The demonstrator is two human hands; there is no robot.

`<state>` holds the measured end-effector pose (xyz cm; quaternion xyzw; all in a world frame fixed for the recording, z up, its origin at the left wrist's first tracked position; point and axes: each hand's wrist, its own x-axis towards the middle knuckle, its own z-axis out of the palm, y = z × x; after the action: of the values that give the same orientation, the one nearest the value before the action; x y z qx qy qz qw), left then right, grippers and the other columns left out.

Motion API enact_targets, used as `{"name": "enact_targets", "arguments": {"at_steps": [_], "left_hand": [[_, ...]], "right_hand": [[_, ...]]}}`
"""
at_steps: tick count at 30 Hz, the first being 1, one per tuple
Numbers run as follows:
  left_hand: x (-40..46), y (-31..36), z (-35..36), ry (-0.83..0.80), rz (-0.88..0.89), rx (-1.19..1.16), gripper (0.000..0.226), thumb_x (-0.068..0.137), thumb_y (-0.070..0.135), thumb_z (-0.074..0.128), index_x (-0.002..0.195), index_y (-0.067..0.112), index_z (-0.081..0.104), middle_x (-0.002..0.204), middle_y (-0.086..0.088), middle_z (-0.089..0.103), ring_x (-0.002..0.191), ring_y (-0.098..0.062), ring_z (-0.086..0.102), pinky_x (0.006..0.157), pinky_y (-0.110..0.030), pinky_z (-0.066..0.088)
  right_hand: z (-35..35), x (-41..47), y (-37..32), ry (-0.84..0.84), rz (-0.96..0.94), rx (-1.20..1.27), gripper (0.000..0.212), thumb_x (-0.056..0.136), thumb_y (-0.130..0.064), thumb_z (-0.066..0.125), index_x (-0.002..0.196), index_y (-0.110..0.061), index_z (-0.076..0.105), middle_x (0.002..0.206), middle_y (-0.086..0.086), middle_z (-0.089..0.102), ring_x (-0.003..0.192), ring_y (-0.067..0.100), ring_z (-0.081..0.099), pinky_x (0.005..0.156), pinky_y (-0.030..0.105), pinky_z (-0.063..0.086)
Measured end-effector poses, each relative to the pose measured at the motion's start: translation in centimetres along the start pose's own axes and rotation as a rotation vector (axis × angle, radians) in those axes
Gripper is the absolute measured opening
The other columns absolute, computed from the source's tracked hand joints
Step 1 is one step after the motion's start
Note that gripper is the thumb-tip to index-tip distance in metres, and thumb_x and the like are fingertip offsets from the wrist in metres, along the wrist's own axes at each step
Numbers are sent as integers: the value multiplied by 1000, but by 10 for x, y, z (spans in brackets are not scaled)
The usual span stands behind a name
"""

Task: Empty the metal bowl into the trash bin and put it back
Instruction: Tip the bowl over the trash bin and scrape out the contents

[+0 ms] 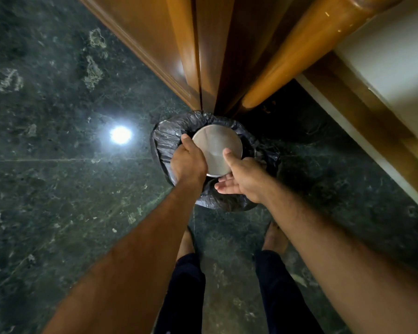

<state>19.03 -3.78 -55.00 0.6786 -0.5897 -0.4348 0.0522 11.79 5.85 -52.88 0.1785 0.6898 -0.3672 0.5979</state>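
The metal bowl is turned upside down over the trash bin, its flat shiny base facing me. The bin is lined with a black plastic bag and stands on the floor against wooden furniture. My left hand grips the bowl's left rim, thumb on the edge. My right hand is at the bowl's near right side, thumb resting on the base and fingers spread flat below the rim. What lies inside the bin is hidden by the bowl.
A dark green marble floor surrounds the bin, with a bright lamp reflection to the left. Wooden panels and a rounded wooden post rise just behind the bin. My bare feet stand close in front of it.
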Motion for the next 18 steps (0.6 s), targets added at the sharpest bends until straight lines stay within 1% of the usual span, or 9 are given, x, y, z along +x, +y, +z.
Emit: {"name": "enact_targets", "arguments": {"at_steps": [2, 3, 5, 7, 9, 11, 13, 16, 18], "left_hand": [[-2, 5, 1, -5, -136, -125, 70, 99, 54, 23, 122, 2, 63, 123, -25, 65, 111, -43, 60, 96, -48, 50], [-3, 7, 1, -8, -177, -166, 69, 99, 55, 24, 125, 3, 62, 125, -24, 64, 112, -41, 60, 96, -47, 49], [-5, 8, 2, 1, -202, -193, 67, 100, 54, 24, 126, 5, 61, 127, -23, 63, 113, -39, 59, 91, -40, 46], [-6, 9, 1, 34, -175, -179, 65, 101, 50, 25, 125, 4, 63, 127, -24, 64, 114, -41, 59, 92, -43, 45], [-8, 11, 1, 70, -109, -144, 64, 102, 47, 26, 120, 1, 67, 122, -27, 67, 110, -42, 61, 91, -43, 47], [-10, 13, 1, 93, -29, -99, 64, 103, 46, 27, 110, -1, 71, 111, -28, 71, 94, -36, 63, 78, -39, 45], [-11, 15, 1, 95, -1, -71, 64, 102, 46, 28, 102, -1, 73, 104, -27, 72, 83, -32, 60, 72, -34, 37], [-7, 18, 2, 54, -11, -65, 65, 102, 45, 29, 99, -2, 73, 105, -28, 72, 98, -43, 64, 76, -35, 37], [-6, 19, 2, 23, -30, -92, 65, 102, 45, 30, 102, -6, 70, 110, -30, 70, 103, -43, 63, 79, -36, 38]], "right_hand": [[4, -2, 2, -21, -13, 67, 52, 102, -45, 53, 120, 4, 51, 93, 25, 68, 60, 25, 77, 49, 30, 61], [6, -3, 3, -30, -19, 94, 48, 102, -43, 54, 117, 3, 52, 94, 26, 68, 61, 25, 77, 49, 30, 61], [9, -5, 6, -45, -30, 127, 40, 103, -40, 54, 110, 0, 52, 97, 28, 69, 64, 26, 77, 52, 30, 62], [9, -8, 9, -45, -36, 149, 37, 103, -38, 55, 105, -2, 52, 101, 29, 69, 68, 27, 78, 55, 30, 63], [9, -12, 13, -32, -43, 164, 32, 102, -36, 57, 97, -5, 52, 99, 27, 69, 69, 26, 78, 57, 29, 63], [8, -15, 18, 3, -57, 167, 29, 101, -34, 59, 93, -7, 54, 95, 21, 68, 69, 24, 77, 55, 26, 62], [8, -18, 24, 39, -78, 169, 29, 101, -32, 60, 97, -3, 58, 95, 17, 67, 71, 22, 73, 52, 24, 61], [7, -23, 33, 113, -161, 165, 28, 100, -26, 62, 112, -1, 60, 95, 11, 68, 77, 17, 71, 58, 23, 63], [7, -26, 36, 135, -217, 216, 29, 100, -20, 63, 118, 0, 58, 94, 7, 68, 80, 16, 70, 64, 22, 63]]}}
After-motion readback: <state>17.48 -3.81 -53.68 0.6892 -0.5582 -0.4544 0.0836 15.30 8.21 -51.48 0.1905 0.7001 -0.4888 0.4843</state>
